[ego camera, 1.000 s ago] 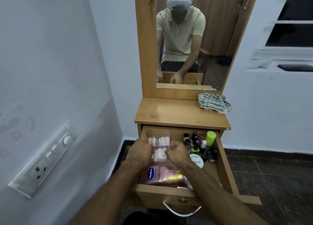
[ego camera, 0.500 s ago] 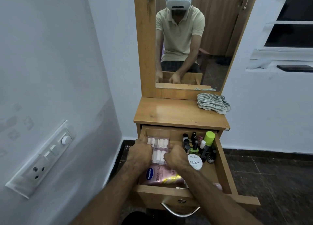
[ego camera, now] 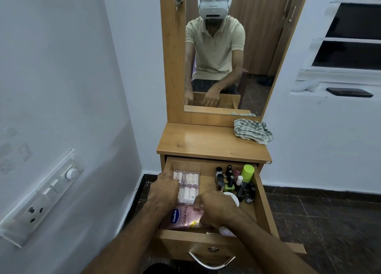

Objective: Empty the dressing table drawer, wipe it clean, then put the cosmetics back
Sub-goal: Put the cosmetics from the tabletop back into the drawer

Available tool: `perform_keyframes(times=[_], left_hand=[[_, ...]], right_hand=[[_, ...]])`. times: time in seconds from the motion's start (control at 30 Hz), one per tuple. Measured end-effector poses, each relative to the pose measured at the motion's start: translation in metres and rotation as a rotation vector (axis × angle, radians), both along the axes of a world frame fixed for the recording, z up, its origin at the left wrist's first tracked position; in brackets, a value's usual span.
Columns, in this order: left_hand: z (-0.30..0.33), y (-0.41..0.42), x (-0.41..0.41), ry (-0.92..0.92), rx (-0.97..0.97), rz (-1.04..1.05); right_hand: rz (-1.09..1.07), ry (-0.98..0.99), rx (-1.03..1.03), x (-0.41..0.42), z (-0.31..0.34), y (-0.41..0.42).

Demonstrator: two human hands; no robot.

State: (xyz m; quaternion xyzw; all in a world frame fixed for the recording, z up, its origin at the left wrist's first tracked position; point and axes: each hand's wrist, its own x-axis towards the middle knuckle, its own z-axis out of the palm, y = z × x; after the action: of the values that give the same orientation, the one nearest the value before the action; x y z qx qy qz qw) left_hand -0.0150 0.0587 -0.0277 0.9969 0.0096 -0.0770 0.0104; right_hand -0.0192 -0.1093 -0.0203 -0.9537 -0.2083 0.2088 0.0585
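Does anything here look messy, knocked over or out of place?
Nothing looks spilled or broken. The striped cloth lies crumpled at the right back corner of the tabletop, and the pink Vaseline pack lies flat at the front of the drawer while the small bottles stand upright.

Bare forearms, pale yellow short-sleeved polo shirt [ego camera: 214,46], white headset [ego camera: 213,3], dark checked trousers [ego camera: 203,86]
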Motion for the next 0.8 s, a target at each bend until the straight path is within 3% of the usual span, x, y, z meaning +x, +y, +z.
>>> perform_keyframes(times=[0.8], left_hand=[[0.0007,-0.0004,-0.0020,-0.008,-0.007,0.024]], right_hand=[[0.002,-0.005,0.129,-0.0038,-0.0052,-0.0052]])
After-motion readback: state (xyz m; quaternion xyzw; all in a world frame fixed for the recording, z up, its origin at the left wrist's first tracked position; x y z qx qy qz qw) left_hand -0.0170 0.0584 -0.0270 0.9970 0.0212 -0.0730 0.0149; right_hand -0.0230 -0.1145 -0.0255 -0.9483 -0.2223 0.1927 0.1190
